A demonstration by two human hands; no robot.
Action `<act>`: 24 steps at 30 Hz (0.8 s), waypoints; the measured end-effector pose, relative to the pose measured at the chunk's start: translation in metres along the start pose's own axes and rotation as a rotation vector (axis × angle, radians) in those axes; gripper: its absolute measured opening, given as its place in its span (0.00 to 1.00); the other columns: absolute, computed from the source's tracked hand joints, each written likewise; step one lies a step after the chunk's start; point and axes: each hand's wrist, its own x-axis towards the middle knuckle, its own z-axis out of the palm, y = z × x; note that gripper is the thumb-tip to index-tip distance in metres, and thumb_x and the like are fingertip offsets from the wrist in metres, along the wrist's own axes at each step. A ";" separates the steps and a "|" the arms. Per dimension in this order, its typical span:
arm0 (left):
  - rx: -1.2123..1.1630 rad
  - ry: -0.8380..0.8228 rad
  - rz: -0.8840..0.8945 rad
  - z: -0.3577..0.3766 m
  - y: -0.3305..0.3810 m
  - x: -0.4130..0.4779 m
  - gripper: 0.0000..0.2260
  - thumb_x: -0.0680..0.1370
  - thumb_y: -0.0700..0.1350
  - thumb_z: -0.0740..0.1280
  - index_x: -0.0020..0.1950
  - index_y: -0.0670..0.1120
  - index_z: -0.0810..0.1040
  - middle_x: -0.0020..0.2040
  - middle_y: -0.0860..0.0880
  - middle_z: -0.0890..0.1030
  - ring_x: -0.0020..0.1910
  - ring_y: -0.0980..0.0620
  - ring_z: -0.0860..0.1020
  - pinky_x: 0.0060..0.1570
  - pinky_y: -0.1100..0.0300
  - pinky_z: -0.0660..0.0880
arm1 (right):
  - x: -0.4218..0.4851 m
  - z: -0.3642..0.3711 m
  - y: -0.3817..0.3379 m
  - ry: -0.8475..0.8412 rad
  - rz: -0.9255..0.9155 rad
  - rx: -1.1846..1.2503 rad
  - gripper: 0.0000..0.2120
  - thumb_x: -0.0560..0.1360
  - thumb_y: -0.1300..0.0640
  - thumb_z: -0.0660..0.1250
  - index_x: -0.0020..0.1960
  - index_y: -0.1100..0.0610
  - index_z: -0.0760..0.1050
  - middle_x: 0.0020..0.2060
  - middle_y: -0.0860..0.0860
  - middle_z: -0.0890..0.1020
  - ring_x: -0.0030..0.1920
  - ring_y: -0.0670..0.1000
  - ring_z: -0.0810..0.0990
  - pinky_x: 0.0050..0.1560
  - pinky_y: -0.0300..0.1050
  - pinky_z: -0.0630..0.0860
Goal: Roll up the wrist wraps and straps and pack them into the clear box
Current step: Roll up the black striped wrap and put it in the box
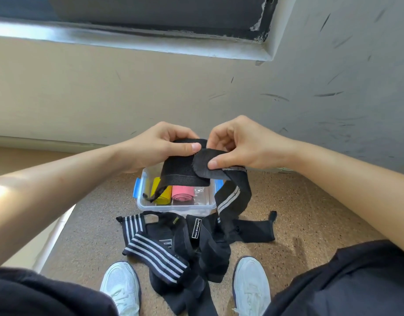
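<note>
Both hands hold one black wrist wrap (185, 169) up over the clear box (148, 205). My left hand (160, 144) pinches its folded end with thumb on top. My right hand (239, 144) pinches the velcro part beside it, and the wrap's striped tail (233, 197) hangs down to the floor. Inside the box lie a yellow roll (162, 195) and a pink roll (182, 193). A heap of black wraps and straps (182, 242), some with white stripes, lies on the floor in front of the box.
The box has blue clips (137, 190) on its sides and stands on a speckled brown floor (310, 213) near a beige wall. My two white shoes (121, 286) flank the heap. A window ledge (151, 39) runs overhead.
</note>
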 end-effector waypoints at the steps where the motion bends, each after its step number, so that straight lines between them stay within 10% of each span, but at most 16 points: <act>1: -0.003 -0.001 0.002 0.000 0.001 0.000 0.08 0.76 0.49 0.71 0.49 0.45 0.84 0.43 0.48 0.83 0.43 0.53 0.80 0.44 0.63 0.77 | 0.001 0.002 0.000 0.004 0.005 -0.012 0.08 0.72 0.63 0.78 0.47 0.60 0.80 0.36 0.52 0.85 0.36 0.47 0.81 0.40 0.46 0.79; 9: -0.036 -0.009 -0.004 0.004 0.005 -0.005 0.09 0.77 0.49 0.74 0.50 0.44 0.83 0.42 0.49 0.84 0.42 0.54 0.81 0.44 0.64 0.77 | 0.006 0.007 0.002 0.092 0.018 -0.161 0.13 0.69 0.59 0.80 0.45 0.56 0.76 0.38 0.55 0.83 0.35 0.48 0.79 0.38 0.49 0.77; 12: -0.011 0.019 -0.001 0.003 0.006 -0.007 0.15 0.70 0.49 0.79 0.52 0.44 0.83 0.44 0.45 0.85 0.43 0.50 0.84 0.42 0.60 0.81 | 0.007 0.008 0.006 0.194 -0.009 -0.248 0.16 0.68 0.56 0.81 0.43 0.51 0.73 0.40 0.47 0.80 0.32 0.40 0.75 0.34 0.34 0.69; 17: 0.005 0.025 -0.017 0.001 0.012 -0.006 0.05 0.75 0.40 0.77 0.48 0.45 0.84 0.42 0.44 0.85 0.41 0.48 0.85 0.40 0.58 0.82 | 0.002 0.001 0.003 0.139 0.025 -0.142 0.26 0.68 0.56 0.82 0.62 0.54 0.75 0.46 0.31 0.80 0.33 0.35 0.76 0.35 0.27 0.69; 24: 0.010 -0.021 -0.103 -0.007 0.012 -0.008 0.06 0.71 0.44 0.75 0.47 0.46 0.84 0.42 0.42 0.86 0.41 0.46 0.85 0.40 0.57 0.83 | 0.002 -0.011 0.013 -0.049 0.097 -0.118 0.17 0.68 0.58 0.82 0.54 0.57 0.81 0.47 0.51 0.86 0.42 0.48 0.85 0.43 0.44 0.82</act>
